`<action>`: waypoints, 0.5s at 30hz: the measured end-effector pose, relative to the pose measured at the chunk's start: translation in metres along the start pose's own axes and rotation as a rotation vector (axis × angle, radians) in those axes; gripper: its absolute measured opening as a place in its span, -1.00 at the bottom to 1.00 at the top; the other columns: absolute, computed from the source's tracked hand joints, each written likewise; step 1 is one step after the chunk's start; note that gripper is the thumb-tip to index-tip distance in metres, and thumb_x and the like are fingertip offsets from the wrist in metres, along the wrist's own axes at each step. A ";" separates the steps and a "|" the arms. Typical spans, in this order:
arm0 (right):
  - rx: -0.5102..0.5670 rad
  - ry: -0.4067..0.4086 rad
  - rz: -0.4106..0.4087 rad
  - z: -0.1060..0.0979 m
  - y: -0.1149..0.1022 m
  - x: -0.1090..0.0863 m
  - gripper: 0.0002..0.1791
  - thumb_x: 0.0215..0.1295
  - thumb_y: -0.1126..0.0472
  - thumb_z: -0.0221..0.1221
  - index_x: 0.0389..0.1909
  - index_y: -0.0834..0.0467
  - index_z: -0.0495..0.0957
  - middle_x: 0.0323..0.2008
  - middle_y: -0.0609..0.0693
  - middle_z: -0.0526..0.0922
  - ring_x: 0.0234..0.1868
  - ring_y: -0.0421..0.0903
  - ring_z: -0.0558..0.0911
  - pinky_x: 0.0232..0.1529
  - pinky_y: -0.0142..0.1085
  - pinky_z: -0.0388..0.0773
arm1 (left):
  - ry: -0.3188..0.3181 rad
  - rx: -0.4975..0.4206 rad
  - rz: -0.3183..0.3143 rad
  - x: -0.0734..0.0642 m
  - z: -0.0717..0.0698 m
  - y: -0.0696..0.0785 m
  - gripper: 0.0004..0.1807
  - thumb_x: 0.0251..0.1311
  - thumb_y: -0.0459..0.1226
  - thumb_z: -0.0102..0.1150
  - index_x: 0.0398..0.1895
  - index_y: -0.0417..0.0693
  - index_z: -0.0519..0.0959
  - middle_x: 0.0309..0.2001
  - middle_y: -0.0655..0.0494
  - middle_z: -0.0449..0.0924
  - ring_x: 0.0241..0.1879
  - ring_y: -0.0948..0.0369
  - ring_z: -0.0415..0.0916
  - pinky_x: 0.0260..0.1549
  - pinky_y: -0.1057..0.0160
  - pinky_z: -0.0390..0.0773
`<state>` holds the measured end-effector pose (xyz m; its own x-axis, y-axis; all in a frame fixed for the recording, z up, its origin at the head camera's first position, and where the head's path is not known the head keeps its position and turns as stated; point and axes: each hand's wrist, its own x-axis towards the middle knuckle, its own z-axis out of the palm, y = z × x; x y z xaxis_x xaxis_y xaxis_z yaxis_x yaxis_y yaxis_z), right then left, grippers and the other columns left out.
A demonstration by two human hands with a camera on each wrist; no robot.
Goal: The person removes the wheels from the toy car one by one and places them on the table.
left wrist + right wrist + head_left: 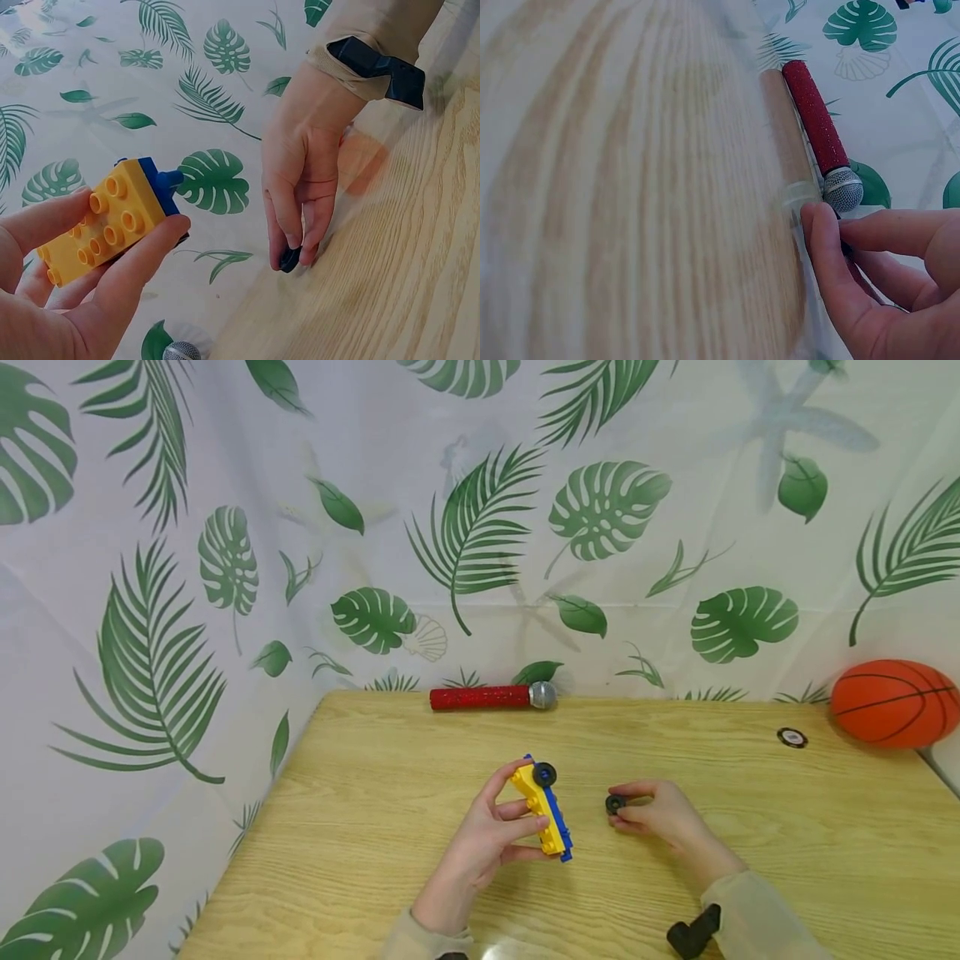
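Note:
My left hand (pixel 491 835) grips a yellow and blue toy brick car (pixel 546 810) just above the wooden table (pixel 360 827). One black wheel (pixel 543 773) sits on its upper end. The left wrist view shows the yellow studded side of the car (pixel 105 221) between thumb and fingers. To the right, my right hand (pixel 660 814) pinches a loose small black wheel (pixel 615 803) down at the table top; the same wheel (pixel 290 259) shows between its fingertips in the left wrist view. In the right wrist view the right hand's fingers (pixel 832 247) hide the wheel.
A red microphone with a silver head (pixel 491 697) lies at the table's far edge. An orange basketball (pixel 892 702) rests at the far right, with a small black and white disc (pixel 792 737) near it. A leaf-print curtain (pixel 480 527) hangs behind.

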<state>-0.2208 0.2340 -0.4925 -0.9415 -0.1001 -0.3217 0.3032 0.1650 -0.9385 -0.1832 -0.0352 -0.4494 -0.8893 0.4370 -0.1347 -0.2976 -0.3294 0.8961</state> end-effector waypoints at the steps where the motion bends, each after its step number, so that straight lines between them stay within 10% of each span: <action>1: -0.002 0.000 0.002 0.000 0.000 0.000 -0.50 0.28 0.63 0.07 0.25 0.60 0.31 -0.01 0.46 0.52 -0.32 -0.12 0.74 -0.22 -0.28 0.73 | 0.000 0.000 -0.001 0.000 0.000 0.000 -0.22 0.20 -0.55 0.21 0.40 0.30 0.31 0.10 -0.19 0.65 -0.08 0.01 0.68 -0.28 -0.06 0.71; 15: 0.042 -0.025 0.014 -0.002 0.003 0.003 -0.44 0.27 0.63 0.08 0.29 0.62 0.23 0.16 0.65 0.34 -0.31 -0.10 0.74 -0.20 -0.26 0.73 | 0.003 -0.023 -0.005 -0.001 -0.001 0.002 -0.21 0.20 -0.56 0.20 0.41 0.29 0.29 0.12 -0.16 0.64 -0.04 0.00 0.67 -0.28 -0.04 0.72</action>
<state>-0.2232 0.2365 -0.4956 -0.9332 -0.1224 -0.3378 0.3231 0.1251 -0.9381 -0.1832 -0.0368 -0.4482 -0.8889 0.4361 -0.1401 -0.3096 -0.3465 0.8855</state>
